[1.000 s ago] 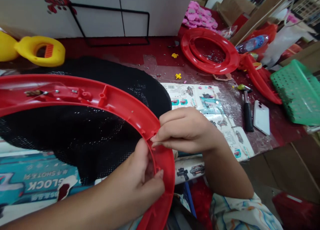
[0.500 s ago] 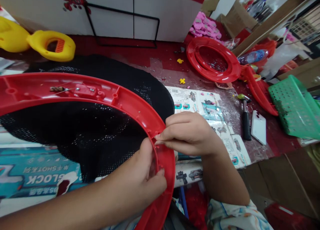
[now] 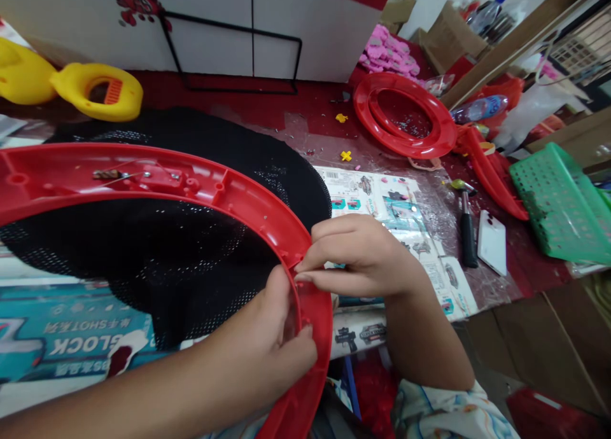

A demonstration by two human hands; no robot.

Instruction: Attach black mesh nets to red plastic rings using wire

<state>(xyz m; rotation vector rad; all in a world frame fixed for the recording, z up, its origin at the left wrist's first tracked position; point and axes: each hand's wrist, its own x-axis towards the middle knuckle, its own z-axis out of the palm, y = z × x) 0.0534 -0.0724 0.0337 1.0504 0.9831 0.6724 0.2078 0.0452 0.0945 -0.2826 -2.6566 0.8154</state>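
Note:
A large curved red plastic frame (image 3: 260, 207) lies with its hollow side up, over black mesh cloth (image 3: 191, 299). Inside its channel, a small red part with screws (image 3: 162, 178), a spring and thin wires is fitted. My left hand (image 3: 281, 337) grips the inner rim, thumb on top and fingers curled round the wall. My right hand (image 3: 348, 254) pinches inside the channel just beyond the left thumb. Whatever lies between those fingertips is too small or hidden to name.
Behind stand a white box (image 3: 214, 19) and a black wire stand (image 3: 229, 27). Yellow plastic pieces (image 3: 107, 92) lie at left. To the right are red rings (image 3: 405, 114), a black-handled hammer (image 3: 468, 235), a white phone (image 3: 492, 242) and a green basket (image 3: 563, 203).
The view has shifted slightly. Both hands stay at the same spot on the red frame, and the right fingertips move only a little.

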